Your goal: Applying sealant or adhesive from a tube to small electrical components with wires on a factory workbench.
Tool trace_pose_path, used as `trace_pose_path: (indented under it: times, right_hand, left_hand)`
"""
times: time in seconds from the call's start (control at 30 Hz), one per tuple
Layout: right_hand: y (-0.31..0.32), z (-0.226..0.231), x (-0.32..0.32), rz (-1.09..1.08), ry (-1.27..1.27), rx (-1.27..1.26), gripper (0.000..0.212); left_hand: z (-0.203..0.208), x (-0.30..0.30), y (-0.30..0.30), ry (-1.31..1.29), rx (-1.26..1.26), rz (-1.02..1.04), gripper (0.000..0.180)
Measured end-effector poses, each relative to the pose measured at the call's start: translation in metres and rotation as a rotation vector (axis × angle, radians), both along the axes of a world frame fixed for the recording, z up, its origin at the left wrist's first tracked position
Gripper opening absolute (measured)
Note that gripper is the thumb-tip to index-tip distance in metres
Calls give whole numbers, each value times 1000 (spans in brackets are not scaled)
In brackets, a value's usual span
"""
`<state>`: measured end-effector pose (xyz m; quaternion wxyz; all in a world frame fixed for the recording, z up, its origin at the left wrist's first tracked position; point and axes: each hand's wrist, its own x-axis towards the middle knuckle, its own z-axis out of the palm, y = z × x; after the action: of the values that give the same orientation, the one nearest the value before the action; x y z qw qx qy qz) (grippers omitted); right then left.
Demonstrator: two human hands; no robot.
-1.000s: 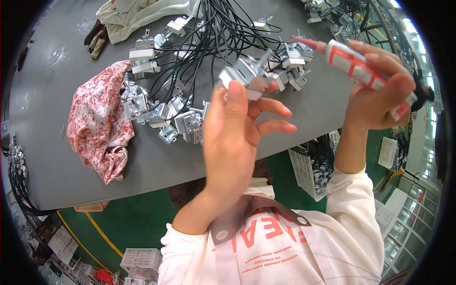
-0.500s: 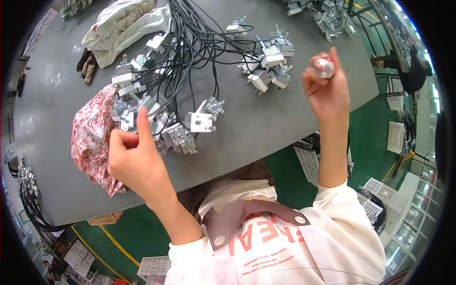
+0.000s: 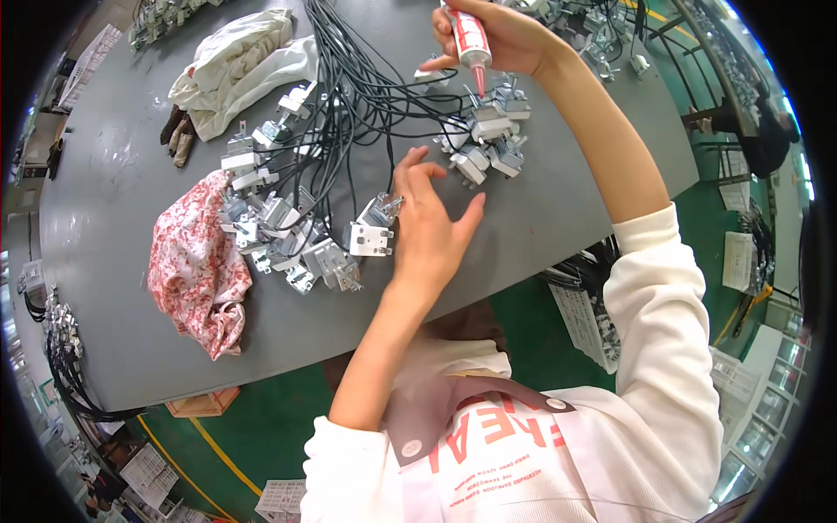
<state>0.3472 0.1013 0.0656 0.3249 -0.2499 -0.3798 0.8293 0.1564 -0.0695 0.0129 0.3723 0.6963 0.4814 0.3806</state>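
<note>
A white and red squeeze tube [image 3: 471,39] with a red tapered nozzle is in my right hand [image 3: 516,42], fingers wrapped round it. Its tip points down at the right cluster of metal-and-white connector pieces [image 3: 490,124]; whether it touches them I cannot tell. My left hand [image 3: 427,228] is over the table with its fingers apart and holds nothing. Just left of it sits a white block with a metal bracket [image 3: 371,241], at the end of the left group of similar connector pieces [image 3: 283,213]. Black cables [image 3: 344,78] run from both groups to the far edge.
On the grey table [image 3: 105,288] lie a red-stained cloth [image 3: 196,270], a cream cloth [image 3: 231,70] and brown gloves [image 3: 179,139]. More connector pieces [image 3: 602,44] are at the far right. Cables hang over the left edge [image 3: 65,366]. Boxes of cables [image 3: 584,314] stand on the green floor.
My right hand has swung left and away from me, bringing the tube nozzle over the right cluster. My left hand has moved right from the left group and its fingers have spread.
</note>
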Motion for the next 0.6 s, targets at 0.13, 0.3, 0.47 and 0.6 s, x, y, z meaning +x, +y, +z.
trace_pose_path:
  times: [0.13,0.3,0.47,0.6]
  right_hand:
    - [0,-17,-8,131,38,-253,50]
    - [-56,-15,-15,65,-11,-323,46]
    - [-115,-24,-28,-163,177,-413,41]
    - [-131,-21,-37,-375,163,-351,39]
  left_hand:
    - [-9,-28,3,74,111,-91,47]
    - [-6,-66,12,57,18,-116,52]
    - [10,-96,2,164,-26,-359,52]
    - [-5,-91,-24,46,22,-244,53]
